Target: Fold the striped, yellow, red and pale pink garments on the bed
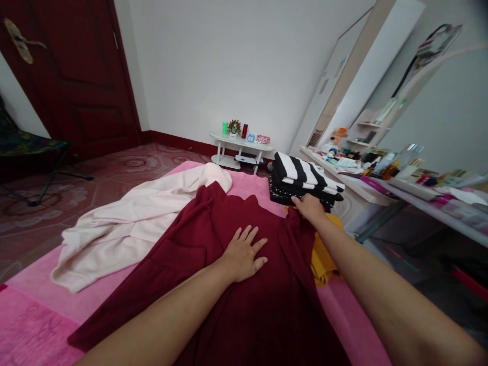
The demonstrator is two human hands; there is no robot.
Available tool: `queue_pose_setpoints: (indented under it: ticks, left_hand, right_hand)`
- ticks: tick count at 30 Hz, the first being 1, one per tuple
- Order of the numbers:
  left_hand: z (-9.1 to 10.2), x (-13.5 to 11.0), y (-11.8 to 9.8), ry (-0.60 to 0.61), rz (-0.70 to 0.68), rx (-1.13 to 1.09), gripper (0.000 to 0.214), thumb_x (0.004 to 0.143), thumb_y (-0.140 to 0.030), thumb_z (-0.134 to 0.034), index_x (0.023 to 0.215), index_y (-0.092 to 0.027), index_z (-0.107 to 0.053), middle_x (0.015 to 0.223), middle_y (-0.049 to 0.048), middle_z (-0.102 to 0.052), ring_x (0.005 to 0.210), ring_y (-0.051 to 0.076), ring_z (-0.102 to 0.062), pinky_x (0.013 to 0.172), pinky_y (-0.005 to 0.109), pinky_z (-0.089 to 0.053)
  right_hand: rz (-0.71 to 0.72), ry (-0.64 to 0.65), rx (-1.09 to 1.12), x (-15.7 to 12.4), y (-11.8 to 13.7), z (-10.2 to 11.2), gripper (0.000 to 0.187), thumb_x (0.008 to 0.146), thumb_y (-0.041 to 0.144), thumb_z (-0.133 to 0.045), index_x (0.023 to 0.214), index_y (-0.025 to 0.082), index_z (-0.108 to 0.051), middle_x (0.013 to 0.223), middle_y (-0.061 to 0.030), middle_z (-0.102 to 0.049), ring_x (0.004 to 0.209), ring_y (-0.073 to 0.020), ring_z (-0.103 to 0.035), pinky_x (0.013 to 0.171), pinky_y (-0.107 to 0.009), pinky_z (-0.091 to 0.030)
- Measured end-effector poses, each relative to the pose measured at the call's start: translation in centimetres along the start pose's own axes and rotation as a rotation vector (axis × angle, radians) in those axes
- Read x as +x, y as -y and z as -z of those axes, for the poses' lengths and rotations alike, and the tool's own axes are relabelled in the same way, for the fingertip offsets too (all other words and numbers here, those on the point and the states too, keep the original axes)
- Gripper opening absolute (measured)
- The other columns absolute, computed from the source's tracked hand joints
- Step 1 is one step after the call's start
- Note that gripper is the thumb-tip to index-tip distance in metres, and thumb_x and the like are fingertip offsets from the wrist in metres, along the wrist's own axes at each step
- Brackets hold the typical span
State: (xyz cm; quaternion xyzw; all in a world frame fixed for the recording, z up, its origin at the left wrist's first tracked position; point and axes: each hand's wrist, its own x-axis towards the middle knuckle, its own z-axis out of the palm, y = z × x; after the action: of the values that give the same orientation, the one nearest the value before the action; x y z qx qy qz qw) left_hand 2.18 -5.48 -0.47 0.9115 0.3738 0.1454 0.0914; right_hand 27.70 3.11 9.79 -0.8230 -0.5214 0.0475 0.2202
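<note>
A dark red long-sleeved garment [267, 300] lies spread out in front of me. My left hand [244, 254] rests flat on its middle, fingers spread. At the garment's far right shoulder, my right hand [309, 207] pinches the dark red cloth between thumb and fingers. One long sleeve stretches toward the lower left. Just beyond my right hand is a stack of folded clothes [305, 175], black-and-white striped on top. A mustard-yellow cloth [324, 256] lies partly under my right forearm. To the left is a cream-white garment [145, 203], loosely spread and wrinkled.
Everything lies on a pink bed cover [38, 284]. A low white stand [240, 142] with small items is against the far wall. At right, a dressing table [354, 185] is crowded with bottles. A camouflage folding chair [30, 137] stands at left beside a dark red door [72, 71].
</note>
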Motion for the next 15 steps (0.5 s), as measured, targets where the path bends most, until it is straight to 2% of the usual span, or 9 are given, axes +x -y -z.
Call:
queue_pose_setpoints:
  ticks: [3, 7, 9, 11, 13, 15]
  left_hand:
    - [0.0, 0.0, 0.1, 0.003, 0.001, -0.004, 0.062, 0.089, -0.062, -0.026, 0.142, -0.031, -0.034, 0.155, 0.0057, -0.017, 0.141, 0.031, -0.015, 0.112, 0.053, -0.012]
    - [0.2, 0.1, 0.1, 0.003, -0.004, -0.006, 0.062, 0.089, -0.062, -0.025, 0.142, -0.031, -0.034, 0.155, 0.0059, -0.017, 0.141, 0.030, -0.015, 0.112, 0.052, -0.012]
    - [0.3, 0.0, 0.0, 0.002, -0.003, -0.005, 0.062, 0.089, -0.061, -0.025, 0.142, -0.030, -0.035, 0.154, 0.0072, -0.019, 0.141, 0.030, -0.015, 0.112, 0.051, -0.012]
    - [0.4, 0.0, 0.0, 0.005, 0.001, -0.004, 0.061, 0.090, -0.061, -0.027, 0.141, -0.030, -0.036, 0.154, 0.0079, -0.021, 0.141, 0.030, -0.016, 0.112, 0.051, -0.013]
    - [0.4, 0.0, -0.1, 0.002, 0.000, 0.000, 0.060, 0.090, -0.060, -0.028, 0.141, -0.029, -0.036, 0.153, 0.0083, -0.022, 0.140, 0.030, -0.017, 0.112, 0.051, -0.014]
    - [0.3, -0.1, -0.2, -0.016, -0.006, 0.003, 0.059, 0.090, -0.059, -0.028, 0.141, -0.029, -0.037, 0.153, 0.0089, -0.023, 0.140, 0.030, -0.018, 0.111, 0.051, -0.014]
  right_hand:
    - [-0.094, 0.015, -0.023, 0.8, -0.7, -1.6, 0.048, 0.069, 0.046, -0.067, 0.087, 0.002, -0.065, 0.112, -0.0327, -0.058, 0.117, -0.0403, -0.050, 0.096, -0.048, -0.037]
    - [-0.191, 0.050, 0.062, 1.0, -3.0, -1.6, 0.020, 0.060, 0.024, -0.069, 0.072, 0.008, -0.064, 0.105, -0.0269, -0.063, 0.115, -0.0398, -0.051, 0.095, -0.050, -0.037]
    - [-0.224, 0.049, 0.169, 0.9, -4.1, -0.3, 0.010, 0.059, 0.019, -0.065, 0.064, 0.011, -0.060, 0.088, -0.0227, -0.066, 0.105, -0.0379, -0.057, 0.089, -0.050, -0.043]
    - [-0.241, 0.025, 0.322, 0.6, -5.0, 1.7, 0.010, 0.060, 0.020, -0.063, 0.060, 0.014, -0.055, 0.070, -0.0168, -0.065, 0.090, -0.0338, -0.064, 0.079, -0.046, -0.049]
    - [-0.224, -0.051, 0.539, -0.2, -5.9, 4.2, 0.010, 0.064, 0.022, -0.058, 0.064, 0.017, -0.049, 0.062, -0.0092, -0.060, 0.079, -0.0267, -0.066, 0.073, -0.039, -0.053]
    - [-0.176, -0.169, 0.782, -1.5, -7.2, 6.4, 0.008, 0.067, 0.023, -0.048, 0.068, 0.021, -0.040, 0.061, -0.0025, -0.056, 0.077, -0.0201, -0.066, 0.073, -0.034, -0.054]
